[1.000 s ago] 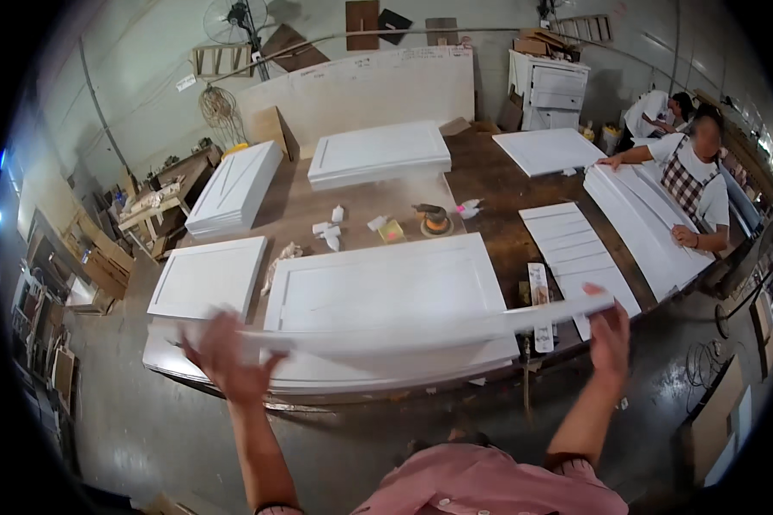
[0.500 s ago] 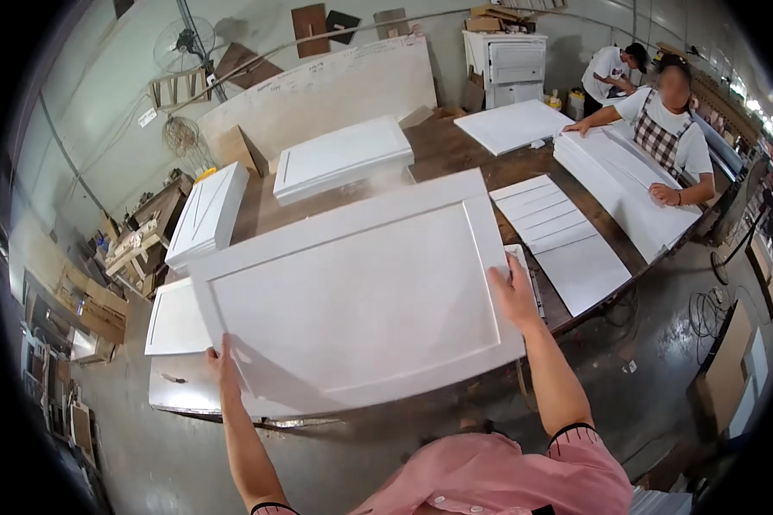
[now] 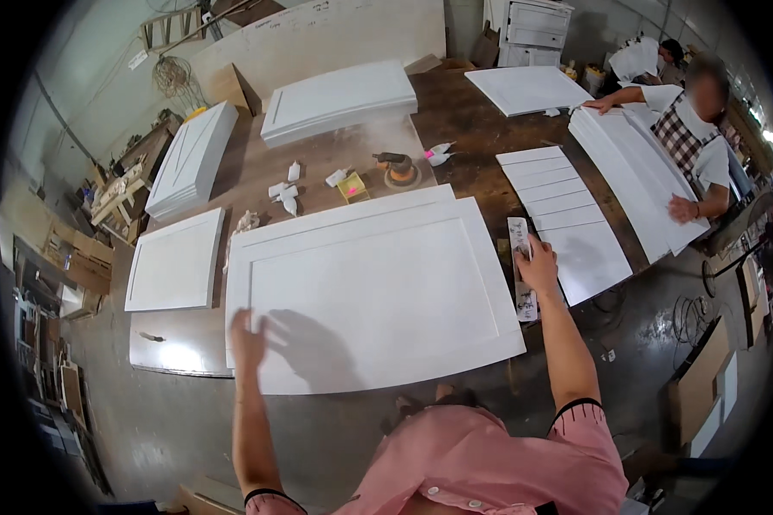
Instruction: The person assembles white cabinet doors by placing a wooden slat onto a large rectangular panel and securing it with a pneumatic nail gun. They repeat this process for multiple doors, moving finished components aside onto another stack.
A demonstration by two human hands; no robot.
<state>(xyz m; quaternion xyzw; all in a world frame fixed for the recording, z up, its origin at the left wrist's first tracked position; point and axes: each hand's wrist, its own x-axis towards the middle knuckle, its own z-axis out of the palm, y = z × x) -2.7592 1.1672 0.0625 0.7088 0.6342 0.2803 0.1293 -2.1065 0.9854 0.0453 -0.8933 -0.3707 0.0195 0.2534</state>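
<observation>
A large white framed door panel (image 3: 369, 292) lies on another white panel at the table's near side, the lower one showing along the far and left edges. My left hand (image 3: 249, 339) is over the panel's left edge, its fingers apart and holding nothing; its shadow falls on the panel. Right of the panel, my right hand (image 3: 537, 266) has its fingers closed around a long, narrow white block (image 3: 525, 305) with dark handwritten marks. The block's middle is partly hidden by the hand.
An orange sander (image 3: 398, 170), a yellow box (image 3: 352, 187) and several small white bottles (image 3: 289, 202) lie beyond the panel. Stacked white panels (image 3: 339, 99) stand farther back, and a grooved panel (image 3: 567, 223) lies right. A co-worker (image 3: 691, 137) handles a panel stack at the right.
The tilted door panel has come down flat, and both hands have let go of it. My right hand has taken hold of the white block. The view has dipped, showing the sander and bottles.
</observation>
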